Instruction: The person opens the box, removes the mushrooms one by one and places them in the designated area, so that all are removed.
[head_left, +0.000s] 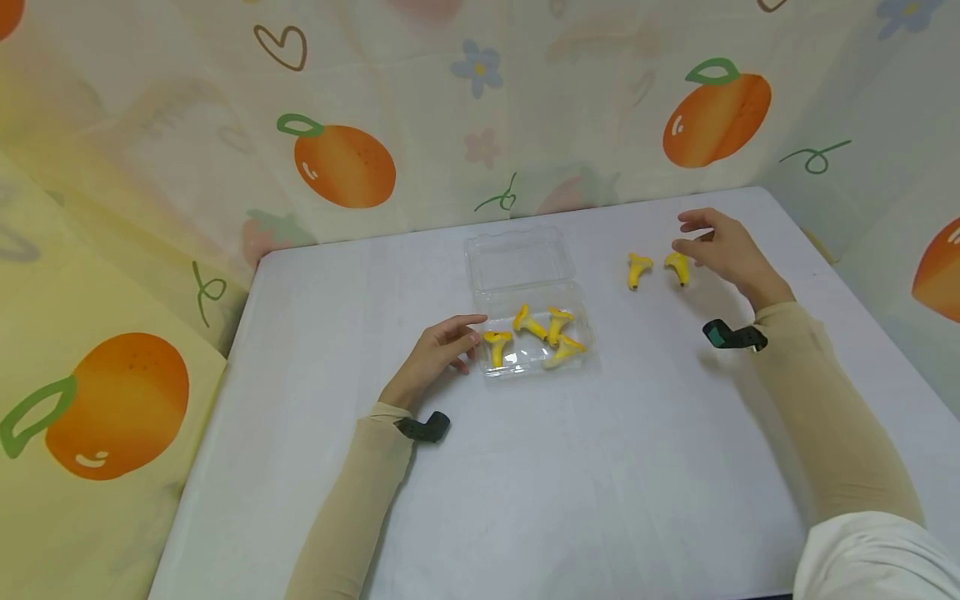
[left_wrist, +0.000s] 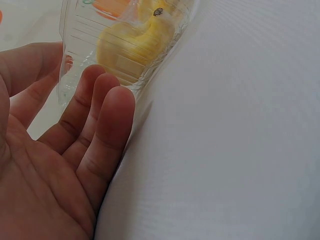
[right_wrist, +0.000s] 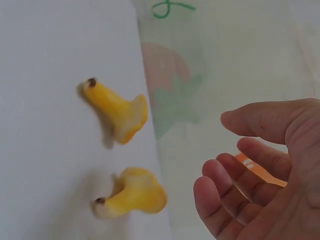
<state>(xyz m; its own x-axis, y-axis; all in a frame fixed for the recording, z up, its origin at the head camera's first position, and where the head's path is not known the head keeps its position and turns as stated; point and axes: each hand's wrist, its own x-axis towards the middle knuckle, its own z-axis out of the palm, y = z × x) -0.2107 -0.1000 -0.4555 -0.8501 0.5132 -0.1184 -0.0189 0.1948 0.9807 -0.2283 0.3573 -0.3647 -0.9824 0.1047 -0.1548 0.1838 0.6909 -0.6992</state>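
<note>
A clear plastic clamshell box (head_left: 517, 371) lies with its lid (head_left: 517, 258) folded back. Inside are several yellow trumpet-shaped mushrooms (head_left: 530, 323). At the box's left wall is my left hand (head_left: 438, 350), its relaxed fingertips (left_wrist: 115, 107) against or very near the plastic; exact contact is hard to tell. Off to the right, two more mushrooms lie on the table, one (head_left: 637, 271) nearer the box and one (head_left: 677, 268) farther right. My right hand (head_left: 731, 254) hovers by the farther one, fingers loosely bent and thumb apart, holding nothing; the right wrist view shows both mushrooms (right_wrist: 137, 192) beyond its fingertips.
A white cloth covers the table (head_left: 600, 475). Behind it hangs a curtain (head_left: 420, 75) printed with oranges and flowers, and more printed cloth (head_left: 45, 283) hangs on the left. Dark cameras are strapped to both wrists.
</note>
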